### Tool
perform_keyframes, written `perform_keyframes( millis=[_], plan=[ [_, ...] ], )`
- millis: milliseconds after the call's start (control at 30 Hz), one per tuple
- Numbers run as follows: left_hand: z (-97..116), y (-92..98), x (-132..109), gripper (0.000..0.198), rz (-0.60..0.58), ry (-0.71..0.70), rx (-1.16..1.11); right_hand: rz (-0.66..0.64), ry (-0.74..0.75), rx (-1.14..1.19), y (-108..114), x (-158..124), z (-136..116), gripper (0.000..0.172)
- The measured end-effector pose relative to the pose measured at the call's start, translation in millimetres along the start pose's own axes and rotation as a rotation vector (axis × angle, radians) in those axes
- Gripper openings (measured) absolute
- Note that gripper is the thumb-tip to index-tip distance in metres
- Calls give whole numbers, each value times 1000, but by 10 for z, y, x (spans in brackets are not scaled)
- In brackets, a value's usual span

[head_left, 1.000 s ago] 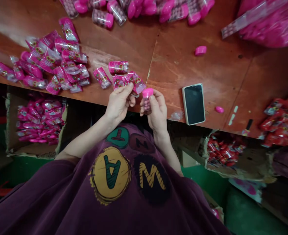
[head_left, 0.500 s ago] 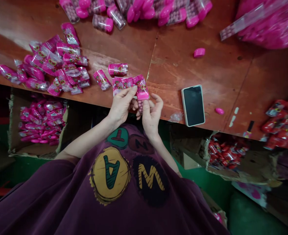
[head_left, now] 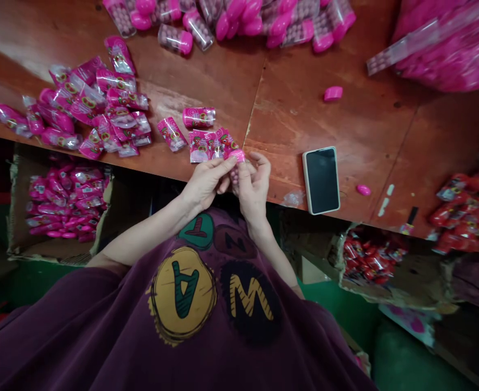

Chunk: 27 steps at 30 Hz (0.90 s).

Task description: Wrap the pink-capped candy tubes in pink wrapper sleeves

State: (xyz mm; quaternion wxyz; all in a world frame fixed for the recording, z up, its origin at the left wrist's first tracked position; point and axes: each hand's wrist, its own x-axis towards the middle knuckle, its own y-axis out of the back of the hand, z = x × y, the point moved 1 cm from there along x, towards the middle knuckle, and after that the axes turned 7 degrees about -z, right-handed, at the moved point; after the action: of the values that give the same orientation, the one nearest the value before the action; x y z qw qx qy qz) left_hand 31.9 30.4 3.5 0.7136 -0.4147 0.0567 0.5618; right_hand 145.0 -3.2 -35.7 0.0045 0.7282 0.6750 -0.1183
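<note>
Between my two hands is a small clear candy jar (head_left: pixel 234 175) with pink balls inside and a pink cap (head_left: pixel 237 156) facing away from me. My left hand (head_left: pixel 207 182) pinches at the cap with its thumb and fingertips. Lower down, my right hand (head_left: pixel 253 187) grips the jar's body, its thumb along the side. Just beyond my left fingers lie printed pink sleeves (head_left: pixel 202 145), partly overlapping; whether the nearest one touches the cap I cannot tell. Two sleeved pieces, one lying across (head_left: pixel 199 117) and one slanted (head_left: pixel 171 134), rest farther left.
A heap of pink wrapped packs (head_left: pixel 88 106) covers the table's left side. Capped candy jars (head_left: pixel 175 39) line the far edge. At right are a phone (head_left: pixel 321 180), a loose pink cap (head_left: pixel 333 93), a pink bag (head_left: pixel 451 49) and red packs (head_left: pixel 467 209). Boxes (head_left: pixel 52 253) stand below the edge.
The printed sleeve that stood up over the cap now appears lower and farther left, behind my fingers. My left fingertips have moved onto the cap. The view has shifted slightly.
</note>
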Motion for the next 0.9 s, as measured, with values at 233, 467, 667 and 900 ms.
perform_keyframes(
  millis=[233, 467, 667, 900],
  plan=[
    [140, 108, 0, 40, -50, -51, -8, -138, 65, -203, 79, -108, -30, 49],
    [134, 159, 85, 43, -70, -19, -34, -111, 189, -262, 45, -141, 10, 40],
    [107, 206, 67, 52, -70, 33, 31, -131, 45, -54, 20, -110, -38, 39],
    [165, 186, 69, 42, -32, 13, -47, -106, 185, -331, 31, -135, -2, 35]
  ],
)
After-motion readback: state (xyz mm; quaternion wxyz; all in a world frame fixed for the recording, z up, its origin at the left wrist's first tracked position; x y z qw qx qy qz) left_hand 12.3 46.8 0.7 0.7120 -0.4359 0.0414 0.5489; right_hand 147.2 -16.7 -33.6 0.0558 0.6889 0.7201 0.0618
